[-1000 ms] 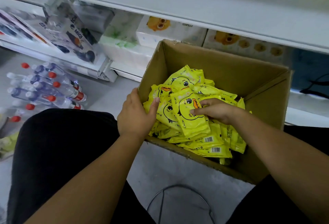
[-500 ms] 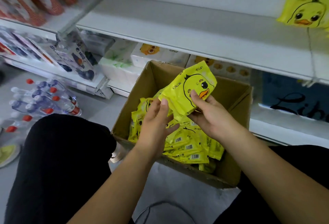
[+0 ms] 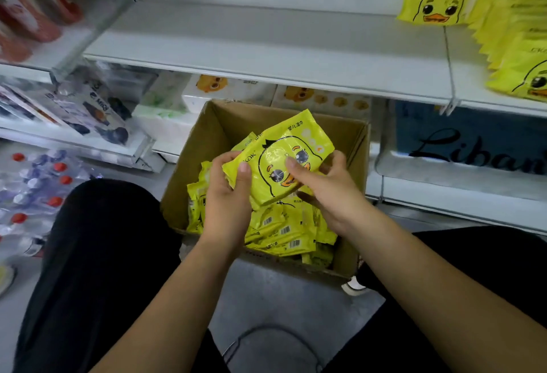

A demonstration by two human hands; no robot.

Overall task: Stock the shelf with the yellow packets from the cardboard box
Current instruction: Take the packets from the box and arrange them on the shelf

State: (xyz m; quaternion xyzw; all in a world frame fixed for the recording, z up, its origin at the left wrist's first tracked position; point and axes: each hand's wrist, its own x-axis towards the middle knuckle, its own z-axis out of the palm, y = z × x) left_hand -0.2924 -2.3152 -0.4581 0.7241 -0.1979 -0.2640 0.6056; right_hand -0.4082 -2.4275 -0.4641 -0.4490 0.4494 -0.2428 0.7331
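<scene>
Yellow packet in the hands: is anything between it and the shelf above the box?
Nothing visible. Left hand and right hand hold the yellow packet over the cardboard box; the shelf lies bare up to the wire divider.

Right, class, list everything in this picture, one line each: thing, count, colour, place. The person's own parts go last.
held packet: one, yellow with duck face, above the cardboard box
boxed packets: many, yellow, piled inside the box
cardboard box: one, brown, on the floor before the shelves
shelved packets: a stack, yellow, upper shelf, far right
upper shelf: one, white, above the box
bottles: several, clear with red caps, floor at left
tissue packs: at least two, white with orange ducks, lower shelf behind the box
legs: two, in black, either side of the box
left grip: one, bare, holds the held packet's left edge
right grip: one, bare, holds its right side
</scene>
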